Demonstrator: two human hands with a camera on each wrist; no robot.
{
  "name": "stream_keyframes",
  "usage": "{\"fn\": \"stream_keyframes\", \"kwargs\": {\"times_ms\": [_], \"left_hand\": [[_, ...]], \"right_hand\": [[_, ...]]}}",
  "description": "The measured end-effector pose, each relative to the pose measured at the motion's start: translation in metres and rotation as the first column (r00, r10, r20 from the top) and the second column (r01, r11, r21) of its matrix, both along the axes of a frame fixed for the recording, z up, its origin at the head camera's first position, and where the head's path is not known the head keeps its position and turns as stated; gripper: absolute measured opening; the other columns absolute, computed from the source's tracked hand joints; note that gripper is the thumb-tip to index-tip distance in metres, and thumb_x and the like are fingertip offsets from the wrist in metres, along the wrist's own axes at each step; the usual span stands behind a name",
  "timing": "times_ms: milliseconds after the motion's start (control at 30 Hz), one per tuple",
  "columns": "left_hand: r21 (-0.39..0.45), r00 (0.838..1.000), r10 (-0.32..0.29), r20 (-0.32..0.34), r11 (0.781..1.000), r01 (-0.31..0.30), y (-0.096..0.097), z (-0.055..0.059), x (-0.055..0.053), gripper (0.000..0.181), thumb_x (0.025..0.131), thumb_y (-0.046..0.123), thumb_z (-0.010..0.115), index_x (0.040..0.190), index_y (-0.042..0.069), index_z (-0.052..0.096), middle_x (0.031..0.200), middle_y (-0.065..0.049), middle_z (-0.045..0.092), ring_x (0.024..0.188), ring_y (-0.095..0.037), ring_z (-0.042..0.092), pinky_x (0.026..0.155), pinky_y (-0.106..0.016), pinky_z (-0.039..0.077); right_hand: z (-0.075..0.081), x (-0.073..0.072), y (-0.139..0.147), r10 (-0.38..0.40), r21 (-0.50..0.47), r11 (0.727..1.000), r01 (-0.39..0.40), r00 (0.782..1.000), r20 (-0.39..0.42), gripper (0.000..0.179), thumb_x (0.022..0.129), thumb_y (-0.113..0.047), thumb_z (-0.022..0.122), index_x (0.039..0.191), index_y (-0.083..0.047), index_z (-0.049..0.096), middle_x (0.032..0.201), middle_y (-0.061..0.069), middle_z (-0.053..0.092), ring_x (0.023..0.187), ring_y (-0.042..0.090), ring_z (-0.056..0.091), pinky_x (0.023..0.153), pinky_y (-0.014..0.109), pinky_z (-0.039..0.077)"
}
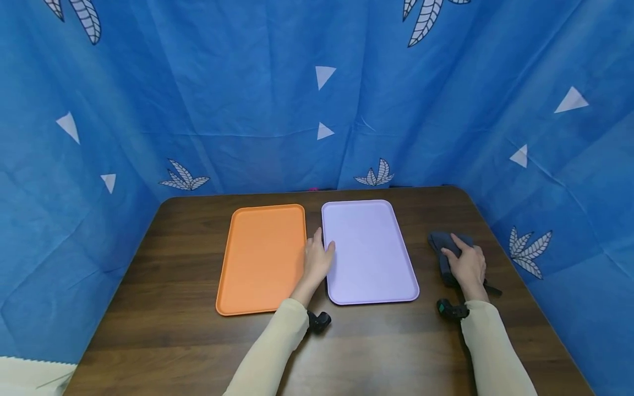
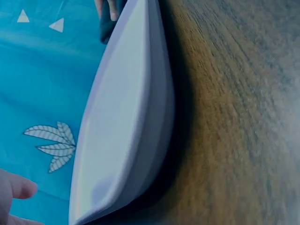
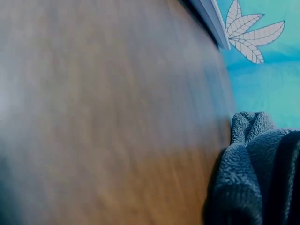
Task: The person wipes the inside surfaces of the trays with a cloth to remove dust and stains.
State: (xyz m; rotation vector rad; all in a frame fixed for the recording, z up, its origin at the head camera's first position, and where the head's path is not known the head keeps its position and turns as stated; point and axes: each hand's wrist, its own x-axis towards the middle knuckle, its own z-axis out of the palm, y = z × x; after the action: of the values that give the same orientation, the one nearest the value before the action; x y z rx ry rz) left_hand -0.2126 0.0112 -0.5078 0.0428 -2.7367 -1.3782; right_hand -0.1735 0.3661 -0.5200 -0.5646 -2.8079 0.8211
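An orange tray (image 1: 262, 258) and a lavender tray (image 1: 369, 250) lie side by side on the dark wooden table (image 1: 188, 308). My left hand (image 1: 322, 245) rests flat over the gap between them, fingers straight and thumb on the lavender tray's left rim. In the left wrist view that lavender tray (image 2: 122, 117) shows edge-on, with a fingertip (image 2: 18, 187) at the lower left. My right hand (image 1: 458, 253) lies on a dark grey cloth (image 1: 440, 240) to the right of the lavender tray, fingers curled over it. The right wrist view shows the grey cloth (image 3: 253, 173) close up.
Blue curtains (image 1: 317, 99) with leaf and triangle prints close in the table at the back and on both sides. The table's right edge (image 1: 515, 275) runs close to the cloth. Bare wood (image 1: 376, 341) lies in front of the trays.
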Motion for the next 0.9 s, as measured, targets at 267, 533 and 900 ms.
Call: {"fn": "stream_keyframes", "kwargs": {"times_ms": [267,533,900], "left_hand": [[-0.082,0.995,0.046,-0.094,0.995,-0.054,0.01,-0.012,-0.007,0.04,0.087,0.006,0.066,0.125,-0.007,0.058,0.109,-0.026,0.055,0.102,-0.04,0.059,0.088,-0.048,0.049],[-0.166,0.991,0.054,-0.121,0.983,-0.073,0.008,-0.015,-0.014,0.008,0.081,-0.005,0.061,0.086,-0.009,0.064,0.085,-0.023,0.062,0.084,-0.039,0.063,0.072,-0.045,0.051],[0.189,0.991,0.13,0.026,0.973,-0.133,0.005,-0.016,-0.01,0.027,0.094,0.0,0.046,0.111,-0.015,0.06,0.099,-0.029,0.067,0.094,-0.041,0.065,0.079,-0.048,0.053]], "right_hand": [[0.016,0.01,-0.018,0.003,-0.01,1.0,-0.004,0.985,-0.171,0.054,0.094,-0.019,0.066,0.144,-0.012,0.047,0.132,0.037,0.045,0.122,0.052,0.04,0.105,0.065,0.028],[0.038,0.018,-0.046,0.004,-0.007,1.0,-0.007,0.938,-0.346,0.056,0.088,-0.012,0.072,0.14,-0.013,0.053,0.124,0.035,0.051,0.113,0.046,0.045,0.099,0.06,0.034],[0.066,0.027,-0.075,0.063,0.005,0.997,-0.072,0.823,-0.565,0.058,0.078,-0.004,0.08,0.132,-0.009,0.061,0.114,0.036,0.055,0.105,0.047,0.049,0.087,0.059,0.038]]}}
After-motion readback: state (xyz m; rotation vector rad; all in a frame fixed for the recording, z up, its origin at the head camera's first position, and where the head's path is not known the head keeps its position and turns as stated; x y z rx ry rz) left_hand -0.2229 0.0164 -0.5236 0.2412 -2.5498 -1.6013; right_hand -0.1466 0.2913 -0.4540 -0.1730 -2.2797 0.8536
